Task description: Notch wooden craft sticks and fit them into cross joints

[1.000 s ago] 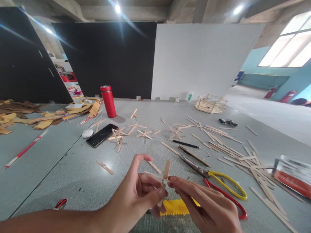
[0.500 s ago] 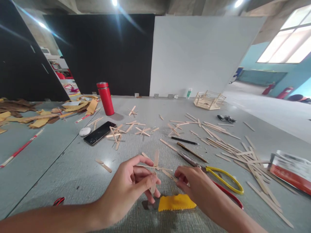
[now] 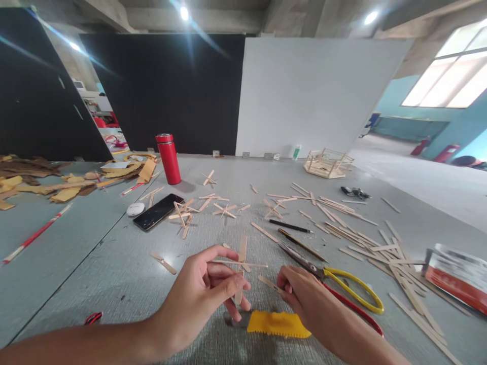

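Note:
My left hand [image 3: 203, 291] is closed around crossed wooden craft sticks [image 3: 242, 248], its thumb and fingers pinching the lower upright stick. Apart from that cross, to its right, my right hand [image 3: 302, 291] pinches the end of another craft stick [image 3: 269, 283], which points toward the left hand. Below the hands lies a tool with a yellow handle [image 3: 276, 323] and a grey blade, partly covered by my right wrist. Beside the right hand rest shears [image 3: 317, 268] with one yellow and one red handle.
Small crossed-stick pieces [image 3: 224, 210] lie beyond my hands. Loose sticks [image 3: 403, 284] are heaped at right near a red-and-white packet [image 3: 456, 276]. A phone [image 3: 158, 213], red flask [image 3: 168, 159], black pen [image 3: 289, 225] and stick-built frame [image 3: 327, 165] stand or lie farther back.
My right hand has drawn slightly right with its stick, widening the gap to the crossed sticks. The left hand keeps its hold. The head view has tilted up a little.

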`<state>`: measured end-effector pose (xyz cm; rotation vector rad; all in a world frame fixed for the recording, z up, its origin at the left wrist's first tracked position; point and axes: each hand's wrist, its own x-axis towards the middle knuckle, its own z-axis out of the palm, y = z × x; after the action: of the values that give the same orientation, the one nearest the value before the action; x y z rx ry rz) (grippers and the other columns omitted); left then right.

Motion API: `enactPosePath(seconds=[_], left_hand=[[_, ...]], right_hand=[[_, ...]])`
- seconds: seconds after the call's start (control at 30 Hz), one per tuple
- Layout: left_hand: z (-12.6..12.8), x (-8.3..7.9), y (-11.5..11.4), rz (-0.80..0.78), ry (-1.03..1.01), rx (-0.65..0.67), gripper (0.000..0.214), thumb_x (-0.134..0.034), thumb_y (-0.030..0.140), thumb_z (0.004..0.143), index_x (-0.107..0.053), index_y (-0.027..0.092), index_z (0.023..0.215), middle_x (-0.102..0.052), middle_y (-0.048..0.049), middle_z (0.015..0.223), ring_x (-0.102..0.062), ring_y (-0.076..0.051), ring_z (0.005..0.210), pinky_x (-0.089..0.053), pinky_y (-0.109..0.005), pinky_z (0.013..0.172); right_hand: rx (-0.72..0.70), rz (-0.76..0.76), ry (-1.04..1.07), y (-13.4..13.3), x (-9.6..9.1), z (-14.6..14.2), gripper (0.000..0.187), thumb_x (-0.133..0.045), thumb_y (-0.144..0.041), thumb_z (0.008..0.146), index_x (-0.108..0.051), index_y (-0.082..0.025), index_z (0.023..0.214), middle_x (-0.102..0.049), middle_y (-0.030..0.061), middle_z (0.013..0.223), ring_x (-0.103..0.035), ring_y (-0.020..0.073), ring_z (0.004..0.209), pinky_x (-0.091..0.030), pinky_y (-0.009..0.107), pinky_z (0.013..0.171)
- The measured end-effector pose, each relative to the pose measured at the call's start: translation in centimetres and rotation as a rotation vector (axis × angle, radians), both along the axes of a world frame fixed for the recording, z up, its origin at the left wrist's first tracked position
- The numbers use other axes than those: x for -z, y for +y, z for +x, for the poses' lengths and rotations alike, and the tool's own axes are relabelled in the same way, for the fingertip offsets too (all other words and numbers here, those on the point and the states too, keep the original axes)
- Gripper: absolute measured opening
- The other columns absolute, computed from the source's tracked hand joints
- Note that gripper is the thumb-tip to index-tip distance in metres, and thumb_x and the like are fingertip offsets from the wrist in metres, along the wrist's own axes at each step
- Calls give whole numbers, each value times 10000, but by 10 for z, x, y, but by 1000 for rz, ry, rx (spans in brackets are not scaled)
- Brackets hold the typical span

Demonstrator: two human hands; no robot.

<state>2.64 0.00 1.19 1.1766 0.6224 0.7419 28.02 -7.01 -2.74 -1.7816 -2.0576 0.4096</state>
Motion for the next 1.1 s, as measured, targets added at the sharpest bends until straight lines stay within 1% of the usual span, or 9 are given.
enactPosePath(seconds=[0.13,0.27,0.33,0.4,0.47,0.5,0.7,0.87,1.1], left_hand=[[1,2,1,-4,-22,0,502,-807,382,891,-481,152,1196,-748,-55,808,-742,-174,644,-606,-238,531],[3,0,-1,-9,-59,-26,454,-806,360,895,-443,204,1119,-707,-4,778,-737,-170,623,-591,-211,476],[2,0,-2,-3,-72,-14,398,-800,349,899,-455,206,1034,-711,-17,850,-734,-151,607,-582,-193,451],[2,0,-2,7,-78,2,354,-792,335,905,-475,196,977,-716,-38,928,-738,-141,612,-575,-177,435],[1,0,-2,11,-79,13,319,-785,318,911,-500,185,961,-719,-56,986,-748,-141,628,-581,-171,435],[1,0,-2,7,-80,15,308,-783,312,911,-511,181,968,-720,-65,1010,-753,-144,635,-585,-171,435],[-1,0,-2,-18,-108,26,332,-805,309,897,-529,168,1016,-728,-105,1081,-772,-168,647,-593,-172,415],[0,0,-2,-32,-114,51,334,-799,318,904,-530,161,1022,-737,-125,1095,-774,-171,641,-581,-160,400],[-1,0,-4,-53,-97,84,352,-806,334,896,-525,163,1022,-744,-137,1103,-775,-170,644,-551,-140,380]], right_hand=[[34,-14,77,4,-5,-1,167,-488,-162,977,-527,-246,839,-649,27,870,-592,211,745,-475,373,697],[72,-25,207,15,-24,-7,161,-505,-249,1014,-534,-244,856,-628,4,807,-589,195,734,-484,337,684],[45,-41,417,17,-34,-14,163,-515,-340,1040,-546,-243,913,-616,-6,817,-614,182,775,-514,308,711],[-2,-74,713,16,-41,-22,200,-568,-415,1033,-565,-236,945,-597,-15,828,-614,162,801,-520,282,748],[-30,-116,945,11,-43,-29,223,-640,-436,1007,-594,-228,939,-578,-23,820,-584,144,789,-499,263,757],[-36,-135,996,9,-42,-32,223,-662,-433,1000,-607,-226,938,-576,-25,818,-569,137,784,-488,255,754],[-36,-190,1112,3,-32,-36,214,-661,-429,1013,-635,-222,970,-584,-24,813,-531,134,777,-448,253,743],[-81,-193,1138,5,-32,-35,214,-667,-425,1011,-650,-218,963,-581,-22,817,-530,134,768,-441,267,742],[-84,-152,1126,0,-34,-36,191,-700,-414,991,-681,-226,959,-613,-22,799,-557,117,734,-462,231,704]])
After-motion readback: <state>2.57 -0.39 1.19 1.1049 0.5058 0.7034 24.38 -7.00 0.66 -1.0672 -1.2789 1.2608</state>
